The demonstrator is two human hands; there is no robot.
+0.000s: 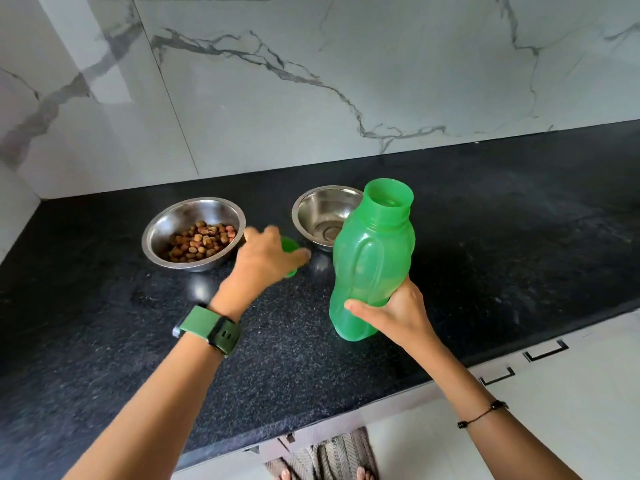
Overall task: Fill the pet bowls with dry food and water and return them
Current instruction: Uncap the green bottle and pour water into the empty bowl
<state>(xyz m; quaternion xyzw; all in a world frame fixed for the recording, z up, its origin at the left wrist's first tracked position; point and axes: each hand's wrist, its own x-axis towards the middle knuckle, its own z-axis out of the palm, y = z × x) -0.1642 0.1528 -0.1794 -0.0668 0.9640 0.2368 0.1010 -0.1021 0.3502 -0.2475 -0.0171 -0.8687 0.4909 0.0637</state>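
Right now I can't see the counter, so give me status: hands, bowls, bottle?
Left hand on small green cap; right hand grips open green plastic bottle. Left steel bowl holds kibble; right steel bowl dry. Nothing blocking.

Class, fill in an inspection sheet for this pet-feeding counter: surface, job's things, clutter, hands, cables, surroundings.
Surface: black speckled counter, bare parts look dry.
Job's things: left bowl holds kibble; right bowl empty; green bottle uncapped; cap under left hand.
Clutter: nothing seen.
Hands: left hand over cap, grip unclear; right hand grips bottle base.
Cables: nothing seen.
Surroundings: marble wall, drawers, mat.
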